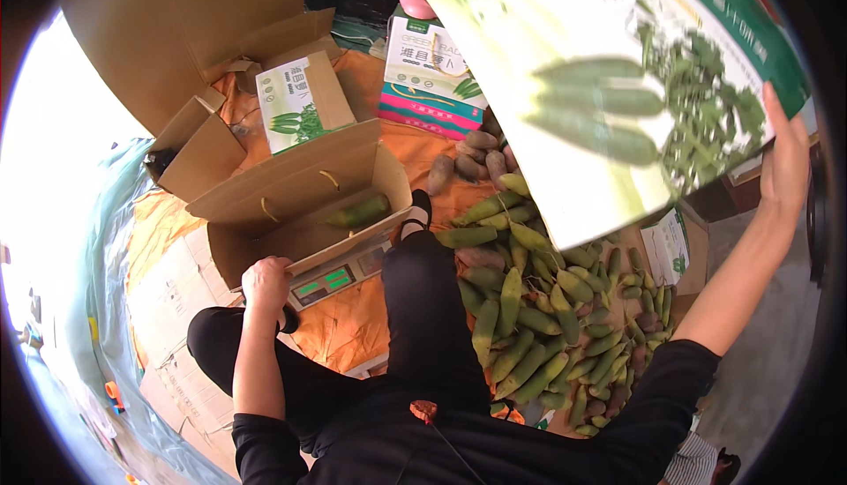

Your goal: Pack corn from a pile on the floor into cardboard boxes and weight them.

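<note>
From the head view, the right fingers (774, 113) grip a white printed carton (609, 106) by its edge! The left fingers (275, 268) curl over the near rim of an open brown box (296, 187): two cord handles (329, 180), one green radish (362, 212) inside. Right of them, radishes heap (534, 326) beyond counting; orange sheet (328, 328) below, grey floor (763, 317) under the right forearm.

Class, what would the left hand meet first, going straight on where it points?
Probably the far inner wall of the open cardboard box, near a yellow cord handle; the left hand is at the box's near edge, though depth is unclear.
</note>
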